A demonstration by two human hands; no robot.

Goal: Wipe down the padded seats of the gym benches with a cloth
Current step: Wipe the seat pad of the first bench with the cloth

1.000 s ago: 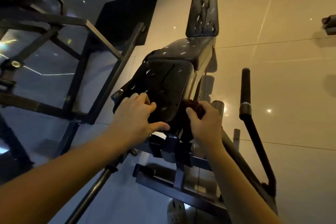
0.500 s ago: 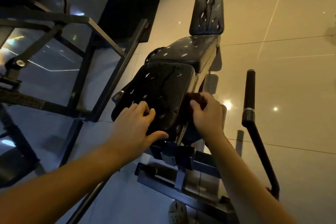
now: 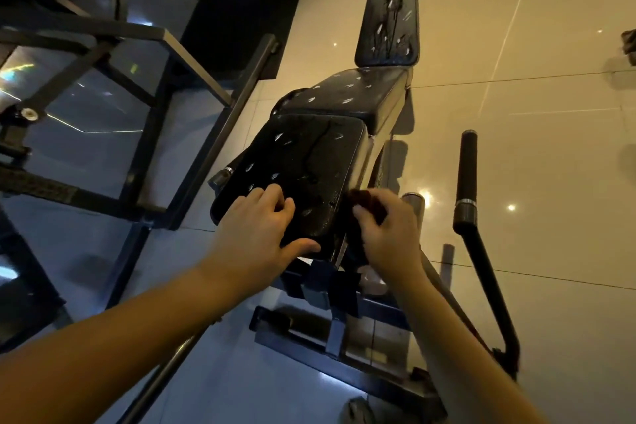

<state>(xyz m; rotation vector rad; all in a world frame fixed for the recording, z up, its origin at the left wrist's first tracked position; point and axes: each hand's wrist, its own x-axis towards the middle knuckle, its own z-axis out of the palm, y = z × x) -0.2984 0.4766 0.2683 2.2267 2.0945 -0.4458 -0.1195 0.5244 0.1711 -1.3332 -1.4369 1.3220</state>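
Head view: left hand (image 3: 261, 227) rests at the near edge of the seat pad (image 3: 309, 158), thumb spread, fingers loosely bent. Right hand (image 3: 389, 234) pinches a dark cloth (image 3: 368, 203) against its right edge. The speckled top lies leftward of the cloth, long axis running away toward the back pad (image 3: 389, 14).

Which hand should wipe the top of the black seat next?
The right hand: it grips the dark cloth at the right edge of the seat. The left hand rests bare on top, with no cloth.
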